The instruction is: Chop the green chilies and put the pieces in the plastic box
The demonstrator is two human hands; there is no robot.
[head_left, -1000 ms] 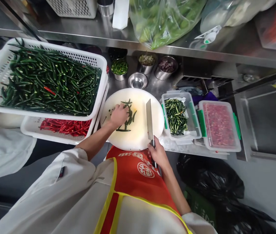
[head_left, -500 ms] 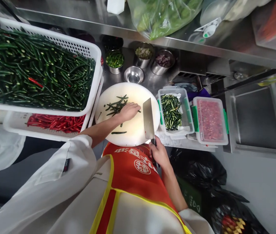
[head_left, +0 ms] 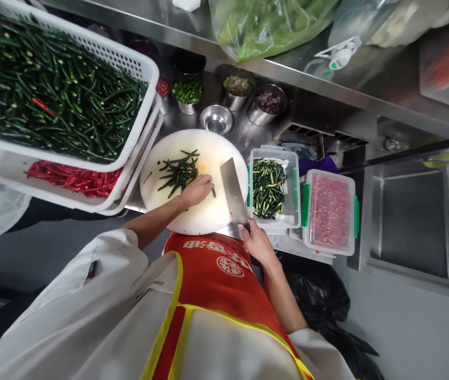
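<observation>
Red apron (head_left: 212,285) with yellow edging, closest to us, and just beyond it the right hand (head_left: 259,243) has a firm grip on the knife (head_left: 233,190)! The broad blade points to the far side, over the right part of the white cutting board (head_left: 193,220); whether it touches the surface, I cannot tell. Over to the left hand (head_left: 197,191): palm down, fingers close together, low over the board at the near right edge of a loose heap of green peppers (head_left: 179,171). One short green piece (head_left: 213,193) sits right by the fingertips, but whether that hand grips anything cannot be made out.

Just right of the board, a clear tub (head_left: 295,206) carries cut green peppers (head_left: 269,187), and beside it stands a lidded box (head_left: 331,211) with pinkish contents. Swing left: red peppers (head_left: 76,179) in the lower basket (head_left: 6,171), and above them a white basket (head_left: 151,79) heaped with whole green peppers (head_left: 69,95), one red among them!

Farther back, a shiny metal bowl (head_left: 216,120) sits just past the board, with pots of chopped food behind it. Farthest of all, a plastic bag (head_left: 272,26) full of greens rests on the steel shelf (head_left: 280,68).
</observation>
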